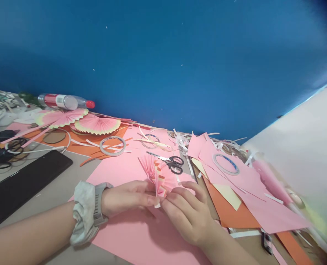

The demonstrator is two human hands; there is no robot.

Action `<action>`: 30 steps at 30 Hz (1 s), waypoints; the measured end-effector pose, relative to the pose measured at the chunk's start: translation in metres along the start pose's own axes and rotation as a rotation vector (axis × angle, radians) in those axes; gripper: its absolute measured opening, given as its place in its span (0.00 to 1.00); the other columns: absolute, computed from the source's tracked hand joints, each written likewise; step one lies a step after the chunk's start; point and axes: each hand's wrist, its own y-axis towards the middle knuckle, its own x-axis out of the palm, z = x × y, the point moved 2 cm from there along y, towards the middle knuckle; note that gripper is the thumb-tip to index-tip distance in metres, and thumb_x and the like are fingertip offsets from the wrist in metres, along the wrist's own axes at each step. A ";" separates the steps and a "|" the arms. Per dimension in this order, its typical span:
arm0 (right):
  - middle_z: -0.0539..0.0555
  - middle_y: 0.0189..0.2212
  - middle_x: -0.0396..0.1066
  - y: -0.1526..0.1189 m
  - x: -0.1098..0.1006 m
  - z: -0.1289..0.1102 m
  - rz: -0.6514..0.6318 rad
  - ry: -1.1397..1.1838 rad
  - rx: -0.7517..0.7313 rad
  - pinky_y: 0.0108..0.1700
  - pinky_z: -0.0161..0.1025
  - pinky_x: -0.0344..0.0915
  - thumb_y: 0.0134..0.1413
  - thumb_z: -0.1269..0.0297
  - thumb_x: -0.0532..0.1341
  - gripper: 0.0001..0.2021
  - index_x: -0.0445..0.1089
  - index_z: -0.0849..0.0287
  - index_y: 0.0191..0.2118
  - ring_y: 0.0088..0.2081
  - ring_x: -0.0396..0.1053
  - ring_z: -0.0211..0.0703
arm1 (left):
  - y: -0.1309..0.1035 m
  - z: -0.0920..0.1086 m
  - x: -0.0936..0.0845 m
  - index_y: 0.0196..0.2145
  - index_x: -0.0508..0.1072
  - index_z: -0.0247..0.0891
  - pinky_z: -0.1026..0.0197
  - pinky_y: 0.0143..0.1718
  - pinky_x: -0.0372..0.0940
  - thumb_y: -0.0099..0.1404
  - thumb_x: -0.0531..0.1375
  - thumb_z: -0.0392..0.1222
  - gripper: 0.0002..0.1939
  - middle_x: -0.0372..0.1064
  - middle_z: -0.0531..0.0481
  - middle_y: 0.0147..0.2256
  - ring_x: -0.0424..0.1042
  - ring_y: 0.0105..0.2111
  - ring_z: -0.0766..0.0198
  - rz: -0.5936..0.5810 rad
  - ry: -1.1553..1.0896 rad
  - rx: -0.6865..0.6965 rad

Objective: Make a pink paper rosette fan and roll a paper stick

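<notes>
Together, left hand (pixel 127 200) and right hand (pixel 189 217) fingers pinch the pleated pink paper (pixel 159 178).

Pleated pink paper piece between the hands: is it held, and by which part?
Yes. Both hands pinch the pleated pink paper piece at its gathered lower end: left hand from the left, right hand from the right. The fanned top stands free above the pink sheet.

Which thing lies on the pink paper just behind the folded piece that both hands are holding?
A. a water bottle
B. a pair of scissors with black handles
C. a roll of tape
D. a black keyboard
B: the scissors with black handles lie on the pink sheet right behind the pleated pink paper, which the left hand and the right hand pinch between them.
</notes>
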 end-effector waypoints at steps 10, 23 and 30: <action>0.49 0.25 0.73 -0.004 0.005 -0.007 -0.067 -0.028 -0.092 0.40 0.42 0.59 0.51 0.76 0.58 0.06 0.71 0.61 0.31 0.30 0.67 0.38 | -0.001 -0.007 -0.009 0.29 0.73 0.35 0.63 0.35 0.62 0.61 0.61 0.51 0.15 0.65 0.51 0.28 0.67 0.30 0.66 0.123 -0.126 -0.129; 0.47 0.23 0.72 -0.004 0.002 -0.010 -0.029 -0.019 -0.072 0.41 0.41 0.59 0.51 0.75 0.56 0.08 0.71 0.59 0.28 0.30 0.67 0.37 | 0.001 0.012 0.012 0.22 0.72 0.32 0.69 0.30 0.59 0.60 0.62 0.49 0.17 0.65 0.53 0.23 0.63 0.25 0.71 0.353 -0.090 -0.039; 0.45 0.22 0.70 -0.001 0.000 -0.016 -0.009 -0.005 -0.068 0.41 0.39 0.60 0.51 0.73 0.60 0.07 0.70 0.57 0.25 0.30 0.65 0.36 | -0.001 0.009 0.004 0.32 0.75 0.33 0.62 0.32 0.65 0.60 0.61 0.52 0.16 0.73 0.43 0.31 0.70 0.34 0.60 0.471 -0.153 -0.039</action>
